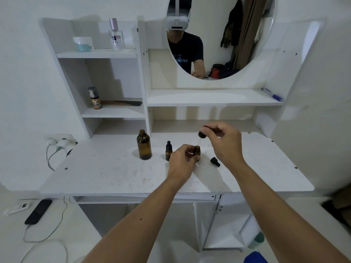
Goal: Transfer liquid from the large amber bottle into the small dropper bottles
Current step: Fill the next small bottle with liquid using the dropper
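Nearest you, your left hand point(182, 161) is closed around an open small bottle point(197, 151), steadying it upright on the desk point(117, 173). Just above and to the right, your right hand point(226, 141) pinches the black bulb of a dropper point(201, 135), its glass stem pointing down towards the bottle's mouth. This looks like the filling step: the stem seems lined up to go in, or is just above the neck; I can't tell whether it holds liquid. The next move calls for keeping the stem straight over that narrow mouth, then a gentle squeeze.

Just right of the held bottle a loose black cap point(215, 161) lies on its side; mind it as you lower your wrist. Just left stands a second small bottle point(168, 151), capped, close to your left knuckles. Further left, the large amber bottle point(144, 147) stands uncapped and upright, so reach for it with care. The desk's front edge is well behind your hands, with open room either side.
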